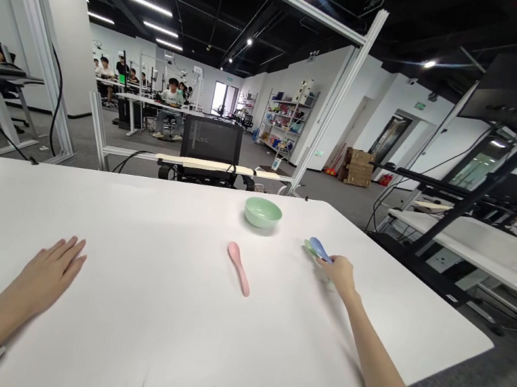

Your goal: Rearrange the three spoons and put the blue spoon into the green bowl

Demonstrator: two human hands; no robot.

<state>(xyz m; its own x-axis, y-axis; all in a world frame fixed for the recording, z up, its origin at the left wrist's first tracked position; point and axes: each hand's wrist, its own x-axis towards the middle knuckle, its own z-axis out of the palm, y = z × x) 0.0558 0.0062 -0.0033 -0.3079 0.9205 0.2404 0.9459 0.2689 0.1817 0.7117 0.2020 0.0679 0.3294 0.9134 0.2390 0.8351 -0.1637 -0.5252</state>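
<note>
My right hand (pixel 340 275) is closed on a blue spoon (pixel 320 249), its bowl pointing away to the left. Just under it shows a green spoon (pixel 309 248), partly hidden by the blue one and my fingers; whether my hand touches it I cannot tell. To the left of that hand, a pink spoon (pixel 238 268) lies slantwise on the white table (pixel 142 313). Farther back stands a light green bowl (pixel 262 213), upright. My left hand (pixel 52 267) rests flat on the table at the left, fingers stretched out, holding nothing.
A metal frame (pixel 337 101) rises behind the table, with a black mesh chair (pixel 212 140) beyond its far edge. On the right are another white table (pixel 488 254) and a dark stand (pixel 458 222). People sit at desks in the background.
</note>
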